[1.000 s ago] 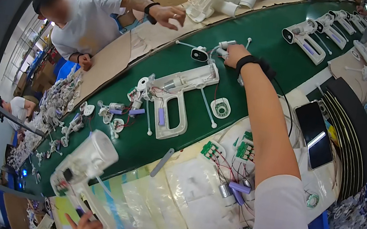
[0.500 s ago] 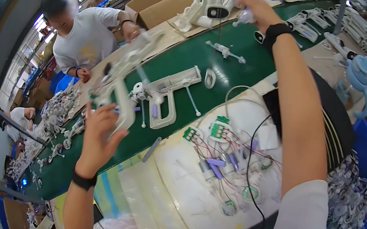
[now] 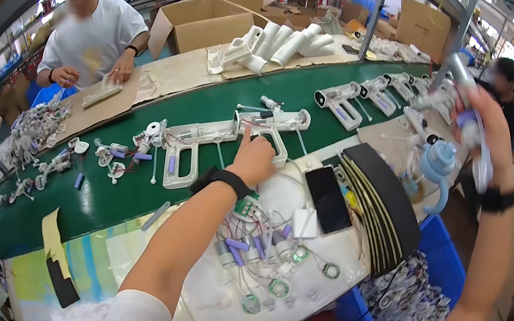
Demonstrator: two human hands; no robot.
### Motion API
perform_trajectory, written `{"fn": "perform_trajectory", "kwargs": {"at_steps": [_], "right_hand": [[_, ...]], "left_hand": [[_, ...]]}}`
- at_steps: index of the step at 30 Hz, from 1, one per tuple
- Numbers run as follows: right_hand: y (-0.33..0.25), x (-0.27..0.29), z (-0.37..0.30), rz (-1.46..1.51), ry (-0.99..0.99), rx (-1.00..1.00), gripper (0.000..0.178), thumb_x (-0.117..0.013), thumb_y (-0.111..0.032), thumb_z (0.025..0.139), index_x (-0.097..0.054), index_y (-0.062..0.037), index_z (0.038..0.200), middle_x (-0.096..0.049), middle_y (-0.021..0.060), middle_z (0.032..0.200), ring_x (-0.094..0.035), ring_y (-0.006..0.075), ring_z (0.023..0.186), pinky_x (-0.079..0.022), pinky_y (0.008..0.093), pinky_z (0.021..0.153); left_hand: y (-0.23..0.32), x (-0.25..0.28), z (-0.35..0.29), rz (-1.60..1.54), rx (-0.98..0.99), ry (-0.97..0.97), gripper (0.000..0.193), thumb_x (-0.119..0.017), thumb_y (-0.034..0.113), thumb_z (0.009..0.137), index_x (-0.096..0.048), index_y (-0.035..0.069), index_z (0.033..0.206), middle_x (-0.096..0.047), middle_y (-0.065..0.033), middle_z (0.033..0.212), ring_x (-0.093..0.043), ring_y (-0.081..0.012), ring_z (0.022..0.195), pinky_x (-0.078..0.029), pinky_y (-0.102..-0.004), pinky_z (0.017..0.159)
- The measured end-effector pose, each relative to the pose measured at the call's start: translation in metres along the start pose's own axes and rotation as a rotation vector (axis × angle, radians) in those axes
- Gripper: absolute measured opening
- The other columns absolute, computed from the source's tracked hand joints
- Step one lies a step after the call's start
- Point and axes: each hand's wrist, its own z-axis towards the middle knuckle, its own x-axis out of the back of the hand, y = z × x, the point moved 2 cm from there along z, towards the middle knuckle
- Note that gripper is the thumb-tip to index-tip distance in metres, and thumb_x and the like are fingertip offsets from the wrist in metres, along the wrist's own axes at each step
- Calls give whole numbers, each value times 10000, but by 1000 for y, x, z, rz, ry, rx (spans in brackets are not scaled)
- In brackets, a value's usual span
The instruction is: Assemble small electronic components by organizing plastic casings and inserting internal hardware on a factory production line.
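Observation:
My left hand (image 3: 254, 161) rests over a white plastic housing half with a loop handle (image 3: 281, 145). Its index finger is stretched out to the housing's inner side, where small parts and wires lie. A second white housing half (image 3: 183, 165) with a purple cell in its handle sits just left of it on the green belt. Raised at the far right, my right hand (image 3: 485, 122) is closed around a grey-and-white part with a purple piece (image 3: 465, 117), smeared by motion, its kind unclear. Thin white rods and a small motor assembly (image 3: 153, 132) lie around the housings.
Wired green boards and purple cells (image 3: 249, 245) cover the white worktop (image 3: 203, 309). A phone (image 3: 328, 200), black foam strips (image 3: 384, 217), a light-blue cup (image 3: 437, 161) and a blue bin (image 3: 444, 248) of parts stand right. Across the belt, a person works beside a cardboard box (image 3: 198, 26).
My left hand has moved right and down onto the housing; the blurred housing it was at is now on the belt. My right hand has swung right with its part. The view has turned right.

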Motion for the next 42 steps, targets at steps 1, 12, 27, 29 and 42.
{"fn": "perform_trajectory", "kwargs": {"at_steps": [1,12,27,29,42], "right_hand": [[7,18,-9,-99,-36,0,351,-542,-353,927,-558,-24,1050,-537,10,782,-541,81,645,-428,209,493],[28,-59,-147,209,-132,-318,538,-733,-343,789,-484,1,1119,-628,122,887,-595,138,721,-491,262,602],[69,-146,-41,332,-309,-275,339,-596,-255,914,-533,-9,1138,-610,46,859,-569,83,711,-456,219,626],[70,-164,-32,297,-346,-237,311,-591,-229,919,-542,-18,1142,-612,26,863,-562,68,736,-453,209,639],[69,-258,-115,44,-964,180,500,-728,-163,790,-487,8,1194,-539,190,1152,-541,370,1046,-467,399,875]], "left_hand": [[2,0,7,-11,3,20,218,-710,286,692,-693,77,751,-635,-92,864,-563,-269,1023,-139,-586,1128],[-6,-36,59,99,174,-87,252,-685,276,774,-712,46,875,-641,-110,881,-582,-274,1019,-142,-566,1134],[57,68,-41,-2006,-149,-366,790,-484,550,913,-141,143,1497,-424,-134,1388,-492,-304,1223,-399,-488,1017],[50,82,-56,-2160,-217,-326,828,-523,536,896,-116,140,1499,-420,-144,1384,-494,-325,1219,-429,-499,991],[12,110,-248,-1949,288,-276,518,-592,50,914,-392,42,1392,-565,-40,1136,-573,-114,950,-491,-256,797]]}}
